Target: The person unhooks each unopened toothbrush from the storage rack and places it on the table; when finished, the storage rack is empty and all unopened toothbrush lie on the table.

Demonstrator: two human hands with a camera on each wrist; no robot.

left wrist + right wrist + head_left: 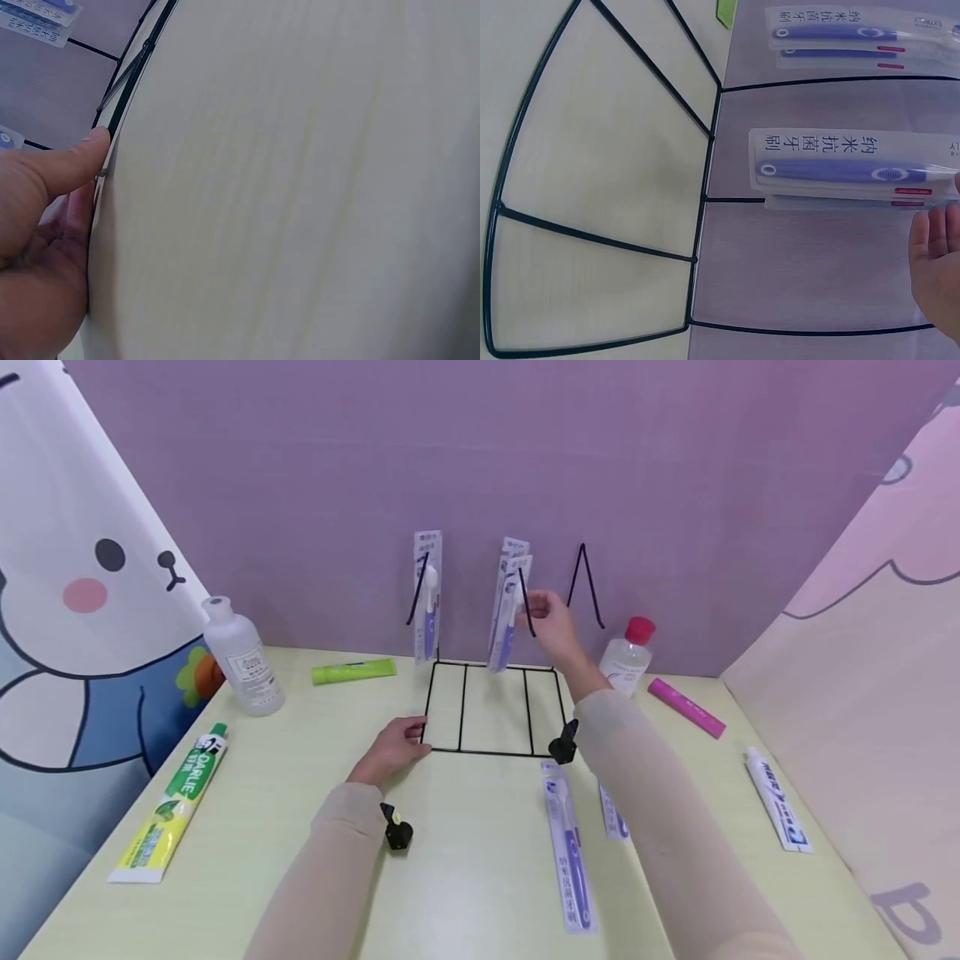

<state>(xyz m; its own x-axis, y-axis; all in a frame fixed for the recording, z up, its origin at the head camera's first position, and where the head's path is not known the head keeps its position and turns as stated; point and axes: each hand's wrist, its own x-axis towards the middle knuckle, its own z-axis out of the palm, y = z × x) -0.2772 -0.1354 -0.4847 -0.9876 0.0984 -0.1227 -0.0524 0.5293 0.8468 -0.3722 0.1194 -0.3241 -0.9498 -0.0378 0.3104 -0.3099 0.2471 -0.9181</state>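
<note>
Black wire rack stands on a pale table, its base flat on the top and its hooks raised against a purple backdrop. Left hand: gripping the rack at the near left corner of the base; the left wrist view shows the thumb laid against the wire and fingers on its other side. Right hand: raised at the middle hook, fingertips at the edge of the packaged toothbrushes hung there; whether it pinches them or merely touches them cannot be told. At least two packs overlap on that hook, lower ends tilted leftward in the head view. On the left hook, the right wrist view shows two overlapping packs. The right hook rises beside the right hand.

Further stock on the table: one toothbrush pack lying just in front of the rack, and a second beside it, partly covered by the right sleeve. Left of the rack: a green tube, an upright white bottle and a yellow and green tube marked DARLIE. Right of the rack: a clear bottle with a red cap, a pink item lying aslant, and a white and blue tube near the right edge
</note>
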